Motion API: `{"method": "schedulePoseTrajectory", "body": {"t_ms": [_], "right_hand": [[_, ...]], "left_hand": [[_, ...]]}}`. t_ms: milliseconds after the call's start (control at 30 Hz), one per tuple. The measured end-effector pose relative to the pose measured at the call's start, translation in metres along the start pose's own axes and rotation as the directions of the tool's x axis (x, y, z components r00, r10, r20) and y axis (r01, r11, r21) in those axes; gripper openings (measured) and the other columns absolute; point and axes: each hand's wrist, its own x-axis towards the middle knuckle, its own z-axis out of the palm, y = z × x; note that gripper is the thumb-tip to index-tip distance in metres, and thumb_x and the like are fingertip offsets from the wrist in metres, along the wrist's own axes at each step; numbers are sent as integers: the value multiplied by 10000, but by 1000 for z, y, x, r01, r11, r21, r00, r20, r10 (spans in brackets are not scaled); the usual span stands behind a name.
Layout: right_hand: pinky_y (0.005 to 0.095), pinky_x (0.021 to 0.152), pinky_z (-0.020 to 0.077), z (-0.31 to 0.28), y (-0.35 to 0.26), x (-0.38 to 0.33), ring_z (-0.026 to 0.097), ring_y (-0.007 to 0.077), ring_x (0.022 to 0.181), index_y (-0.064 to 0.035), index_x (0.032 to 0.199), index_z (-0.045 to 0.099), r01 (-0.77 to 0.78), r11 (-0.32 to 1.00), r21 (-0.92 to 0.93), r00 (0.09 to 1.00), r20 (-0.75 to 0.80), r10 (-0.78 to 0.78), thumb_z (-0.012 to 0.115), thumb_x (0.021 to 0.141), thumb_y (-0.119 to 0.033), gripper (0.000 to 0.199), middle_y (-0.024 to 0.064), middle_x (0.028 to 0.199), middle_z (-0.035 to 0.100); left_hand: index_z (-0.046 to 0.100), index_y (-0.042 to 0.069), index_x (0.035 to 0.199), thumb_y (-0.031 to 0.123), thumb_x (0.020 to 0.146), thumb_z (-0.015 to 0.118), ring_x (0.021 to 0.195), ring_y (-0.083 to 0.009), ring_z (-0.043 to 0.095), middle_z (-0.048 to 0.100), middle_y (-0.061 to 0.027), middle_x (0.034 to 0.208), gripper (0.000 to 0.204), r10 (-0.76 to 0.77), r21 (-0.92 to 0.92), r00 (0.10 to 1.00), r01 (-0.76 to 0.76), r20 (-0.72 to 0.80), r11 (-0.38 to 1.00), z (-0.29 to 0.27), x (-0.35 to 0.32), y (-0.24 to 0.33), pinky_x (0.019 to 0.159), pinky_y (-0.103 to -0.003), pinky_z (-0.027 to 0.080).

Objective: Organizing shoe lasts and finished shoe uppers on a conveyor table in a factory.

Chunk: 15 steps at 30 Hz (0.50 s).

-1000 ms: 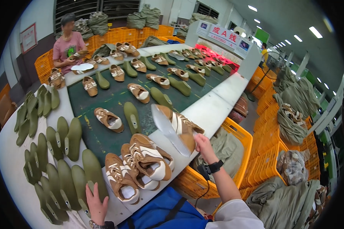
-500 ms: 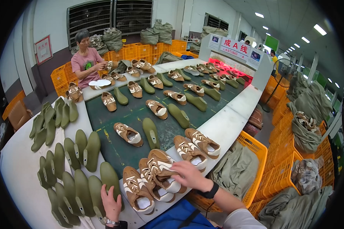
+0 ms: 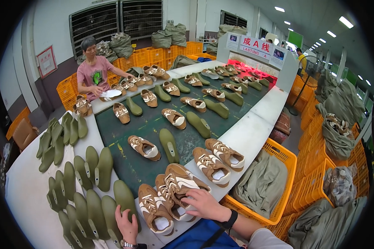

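My left hand [image 3: 127, 226] is at the near end of an upright olive-green shoe last [image 3: 124, 193], fingers on one side and thumb on the other, closed around it. My right hand [image 3: 207, 206] grips the heel and opening of a brown sneaker [image 3: 183, 176] with white stripes. That sneaker is tilted and leans on another brown sneaker [image 3: 165, 195]. A third sneaker [image 3: 153, 209] stands just left of them, between my hands. Several more green lasts [image 3: 96, 211] stand in rows left of my left hand.
A dark green conveyor [image 3: 153, 124] carries sneakers and lasts in rows. Two sneakers [image 3: 212, 166] stand on the white ledge [image 3: 253, 130] at right. An orange crate [image 3: 280, 203] with grey-green cloth is beside it. Across the table, a person [image 3: 96, 74] handles a white-soled piece.
The view has shifted slightly, so the table's things appear a little lower and rightward. My hands keep their places on the last and sneaker. The person opposite has lowered and spread their hands.
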Motion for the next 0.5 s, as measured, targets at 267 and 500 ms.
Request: {"method": "schedulePoseTrajectory", "body": {"t_ms": [267,500], "right_hand": [[395,893,397,15,-5,-1,489,282,1062,-104,1112,590,-35,998,53,981,-191,44,738,694,-263,471,83,1026,538],[395,886,409,25,-5,-3,496,287,1044,-104,1061,599,-32,997,77,952,-303,54,732,689,-254,422,84,986,533]], "left_hand": [[575,23,960,37,720,639,1155,-403,445,426,-224,1289,249,15,7,1000,-15,-7,1000,2,3,3,954,-419,385],[583,23,946,45,717,645,1158,-407,442,430,-233,1284,239,24,18,1000,-23,-8,1000,1,0,-2,952,-434,389]]}}
